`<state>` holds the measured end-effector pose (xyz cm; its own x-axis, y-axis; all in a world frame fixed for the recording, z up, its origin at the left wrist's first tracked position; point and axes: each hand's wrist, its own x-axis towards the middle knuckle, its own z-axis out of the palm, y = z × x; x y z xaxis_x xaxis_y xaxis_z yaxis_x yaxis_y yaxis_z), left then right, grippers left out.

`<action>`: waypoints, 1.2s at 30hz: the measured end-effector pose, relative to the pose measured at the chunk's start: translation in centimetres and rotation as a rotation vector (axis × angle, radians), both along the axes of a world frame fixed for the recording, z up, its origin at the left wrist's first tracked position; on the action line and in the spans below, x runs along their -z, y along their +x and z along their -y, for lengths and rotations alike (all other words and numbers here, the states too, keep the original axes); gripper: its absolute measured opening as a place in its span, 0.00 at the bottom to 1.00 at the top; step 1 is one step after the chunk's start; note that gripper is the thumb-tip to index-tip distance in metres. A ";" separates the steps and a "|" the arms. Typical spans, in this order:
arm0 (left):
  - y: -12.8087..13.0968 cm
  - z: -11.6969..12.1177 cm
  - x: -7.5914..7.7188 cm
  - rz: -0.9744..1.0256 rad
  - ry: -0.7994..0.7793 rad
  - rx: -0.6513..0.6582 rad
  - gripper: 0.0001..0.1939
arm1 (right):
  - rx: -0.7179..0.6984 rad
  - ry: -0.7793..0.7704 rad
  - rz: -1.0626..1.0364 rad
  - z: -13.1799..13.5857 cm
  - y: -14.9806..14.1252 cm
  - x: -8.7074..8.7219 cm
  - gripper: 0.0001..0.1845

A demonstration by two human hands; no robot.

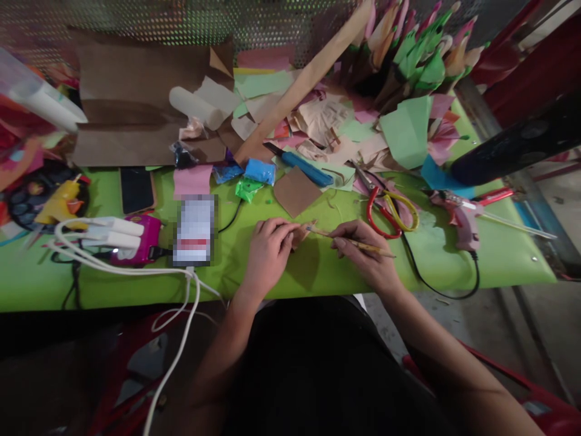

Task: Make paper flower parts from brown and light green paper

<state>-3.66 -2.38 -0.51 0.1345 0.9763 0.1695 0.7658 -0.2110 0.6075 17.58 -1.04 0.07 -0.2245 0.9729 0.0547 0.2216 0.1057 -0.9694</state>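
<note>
My right hand (361, 248) is closed around a thin wooden stick (373, 249) that looks like a paintbrush. Its pale, bluish tip points left, toward my left hand (269, 251). The left fingers pinch a small piece of brown paper (298, 237), partly hidden behind them. The stick's tip lies over or beside this paper; whether they touch I cannot tell. Just beyond the hands a larger brown paper piece (297, 192) lies flat on the green table (236, 266).
Scissors (393, 212) and a pink glue gun (465, 221) lie to the right. A blue cutter (306, 168) and paper scraps (322, 118) cover the back. At left are a blurred-screen phone (195, 233), white cables (136, 271) and a dark phone (137, 189). A dark cylinder (512, 148) leans at right.
</note>
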 end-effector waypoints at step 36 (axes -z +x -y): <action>0.0 0.0 0.3 -0.007 0.028 0.005 0.13 | 0.029 0.021 0.080 -0.7 0.6 0.7 0.06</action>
